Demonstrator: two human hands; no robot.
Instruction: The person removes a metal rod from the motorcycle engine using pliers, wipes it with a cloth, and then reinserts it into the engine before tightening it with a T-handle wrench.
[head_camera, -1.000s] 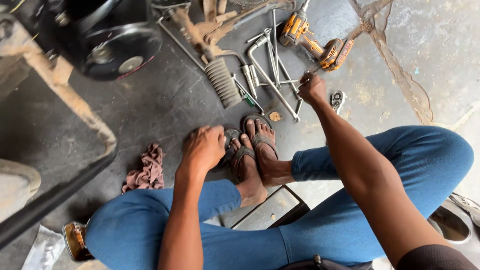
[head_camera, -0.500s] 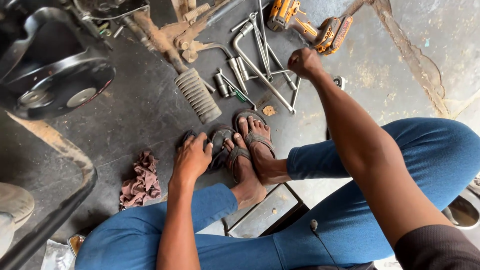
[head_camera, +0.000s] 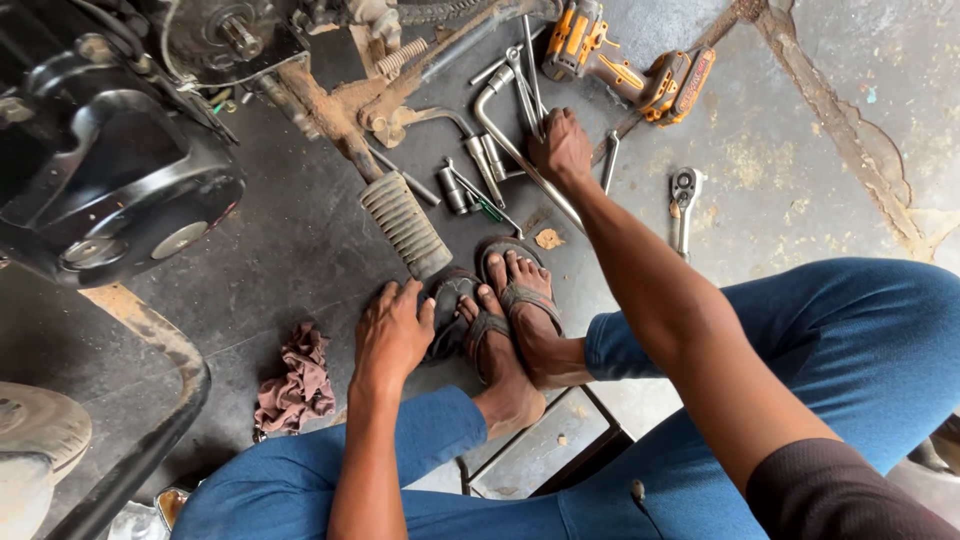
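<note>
Head view: the right hand reaches among the tools on the floor, fingers curled over a wrench — picking one up. Left hand rests open by the sandal; next comes a firm grip and a lift.

Pretty even daylight here, soft and diffuse, no harsh sun patches. The concrete floor on the right looks brightest, a bit washed out, while the black engine cover top left catches a dull sheen. Shadows stay soft and short under the feet and tools. Focus is sharp across the middle, with slight wide-angle stretch toward the corners.
</note>
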